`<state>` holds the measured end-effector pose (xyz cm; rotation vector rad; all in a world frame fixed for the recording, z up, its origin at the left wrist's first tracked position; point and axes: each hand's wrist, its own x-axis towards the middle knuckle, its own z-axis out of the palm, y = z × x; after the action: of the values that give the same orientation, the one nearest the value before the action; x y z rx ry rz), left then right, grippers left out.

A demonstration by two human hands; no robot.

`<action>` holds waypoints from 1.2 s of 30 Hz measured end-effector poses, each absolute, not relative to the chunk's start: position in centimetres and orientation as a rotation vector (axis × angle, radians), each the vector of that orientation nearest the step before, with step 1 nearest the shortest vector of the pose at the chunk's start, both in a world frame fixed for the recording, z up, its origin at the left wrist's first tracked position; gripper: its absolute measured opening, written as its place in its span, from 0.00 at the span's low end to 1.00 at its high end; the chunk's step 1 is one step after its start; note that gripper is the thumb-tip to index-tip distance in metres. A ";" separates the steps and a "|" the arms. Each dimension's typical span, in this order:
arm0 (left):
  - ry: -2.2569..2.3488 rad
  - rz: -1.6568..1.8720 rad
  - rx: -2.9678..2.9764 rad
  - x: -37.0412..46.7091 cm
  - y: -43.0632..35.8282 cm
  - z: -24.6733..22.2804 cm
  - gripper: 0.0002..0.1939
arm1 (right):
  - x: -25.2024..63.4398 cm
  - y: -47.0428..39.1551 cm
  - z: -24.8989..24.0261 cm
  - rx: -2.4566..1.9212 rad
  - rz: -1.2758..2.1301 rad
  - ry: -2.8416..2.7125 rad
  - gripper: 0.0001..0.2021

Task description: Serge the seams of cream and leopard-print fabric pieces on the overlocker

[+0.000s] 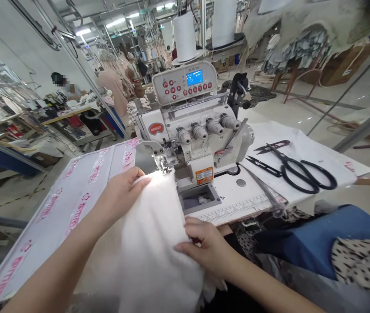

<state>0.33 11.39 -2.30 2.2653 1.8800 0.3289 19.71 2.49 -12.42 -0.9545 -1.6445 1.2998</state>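
Observation:
A white cloth point(155, 230) hangs from the needle area of a white sewing machine point(201, 130) toward me, its far edge under the presser foot point(164, 167). My left hand point(124, 191) grips the cloth's far left edge, thumb and fingers together, just left of the foot. Lower down, my right hand point(206, 245) pinches the cloth's right edge between thumb and fingers, in front of the machine's ruler-marked plate point(237, 208). The cloth's lower part drapes down between my forearms.
Black scissors point(298, 171) and thread snips point(265, 166) lie right of the machine. Thread cones point(185, 37) stand above it. A printed white table cover point(90, 187) spreads left. Blue and spotted fabric point(364, 261) sits at lower right. A person point(69, 89) is at a far table.

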 end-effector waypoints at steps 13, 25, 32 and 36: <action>2.042 0.222 2.358 2.2 10.2 -3.6 0.09 | 21.2 0.2 -12.7 -1.101 0.996 -1.906 0.22; 2.016 0.244 2.469 0.9 14.8 -3.6 0.12 | 20.2 2.9 -12.5 -1.134 1.120 -1.702 0.20; 2.000 0.320 2.490 0.1 17.9 -3.7 0.14 | 19.6 4.7 -11.9 -0.984 1.300 -1.509 0.16; 1.982 0.408 2.485 -0.8 19.7 -4.0 0.14 | 19.3 5.8 -11.6 -0.918 1.401 -1.383 0.17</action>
<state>-0.80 19.72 -4.02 2.4851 1.9816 0.4078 19.31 5.82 -11.58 -0.9179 -1.3833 1.4010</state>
